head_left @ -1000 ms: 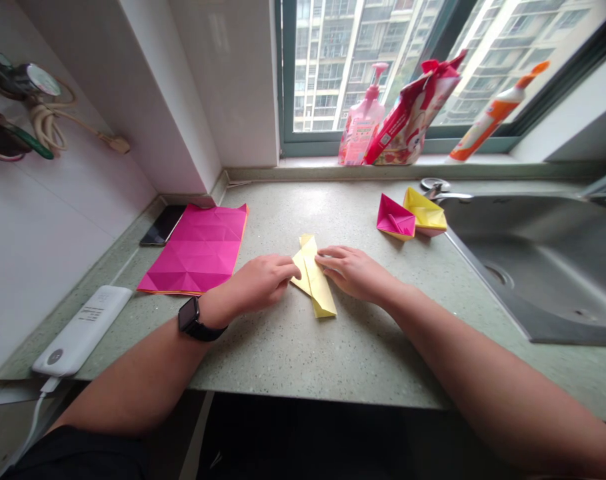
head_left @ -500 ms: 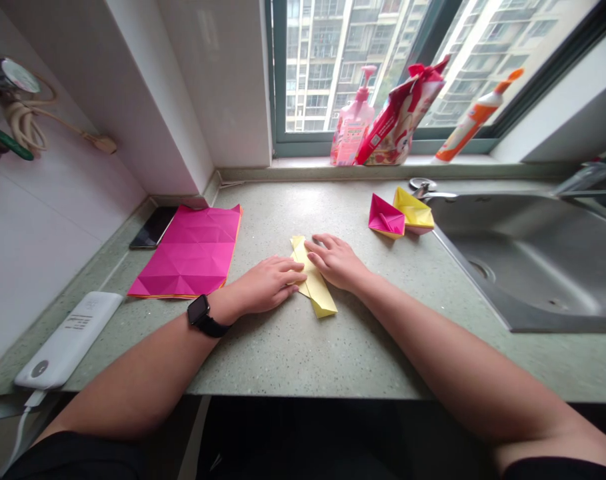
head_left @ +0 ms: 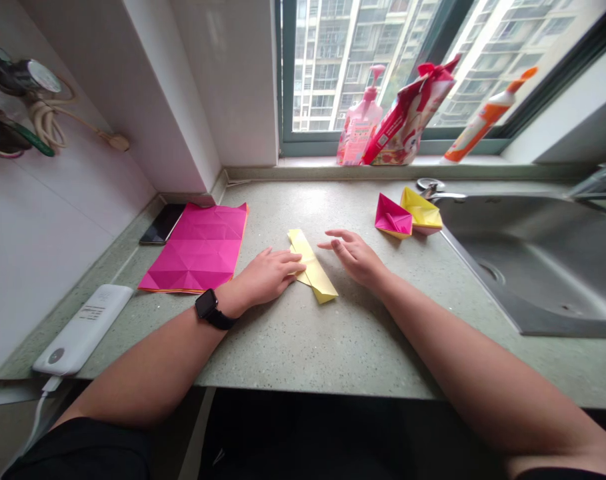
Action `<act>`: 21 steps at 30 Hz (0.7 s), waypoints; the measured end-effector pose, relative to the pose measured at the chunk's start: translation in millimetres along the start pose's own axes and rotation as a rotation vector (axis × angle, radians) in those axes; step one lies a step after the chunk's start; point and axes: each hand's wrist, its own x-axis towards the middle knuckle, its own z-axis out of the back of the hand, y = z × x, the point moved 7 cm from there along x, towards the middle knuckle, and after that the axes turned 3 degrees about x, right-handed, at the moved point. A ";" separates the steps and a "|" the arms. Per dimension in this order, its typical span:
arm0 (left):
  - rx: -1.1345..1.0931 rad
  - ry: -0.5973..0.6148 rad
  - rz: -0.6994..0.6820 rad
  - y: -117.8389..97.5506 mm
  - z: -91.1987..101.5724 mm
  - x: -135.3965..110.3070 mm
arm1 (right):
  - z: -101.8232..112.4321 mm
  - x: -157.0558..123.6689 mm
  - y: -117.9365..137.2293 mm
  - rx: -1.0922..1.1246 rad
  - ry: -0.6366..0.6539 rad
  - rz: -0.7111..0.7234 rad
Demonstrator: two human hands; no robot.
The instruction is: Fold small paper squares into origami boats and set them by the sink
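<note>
Pale yellow, folded into a narrow strip of paper (head_left: 316, 271) with a jutting flap (head_left: 303, 277); lying well left of the sink (head_left: 537, 253). Touched by the left hand (head_left: 261, 277), with outstretched fingers gripping nothing; clear of the right hand (head_left: 359, 258), loosely open and empty, sinkward.

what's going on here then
Someone's left hand rests its fingers on folded yellow paper on the counter. The right hand is beside it, apart from it. Creased pink paper lies to the left; a pink folded shape and a yellow folded shape sit near the sink.
</note>
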 end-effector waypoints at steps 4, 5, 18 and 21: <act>0.008 0.004 0.060 9.3 -1.0 0.4 | -0.1 -3.7 3.3 0.015 0.052 0.055; 0.007 0.006 0.062 9.8 -1.3 0.5 | -2.6 -4.3 4.9 0.008 0.076 0.070; 0.019 -0.013 0.033 9.3 -1.4 0.5 | -0.8 -12.6 32.3 -0.132 0.287 0.230; 0.017 -0.013 0.028 8.6 -0.4 0.7 | 5.2 -16.2 40.2 -0.133 0.312 0.272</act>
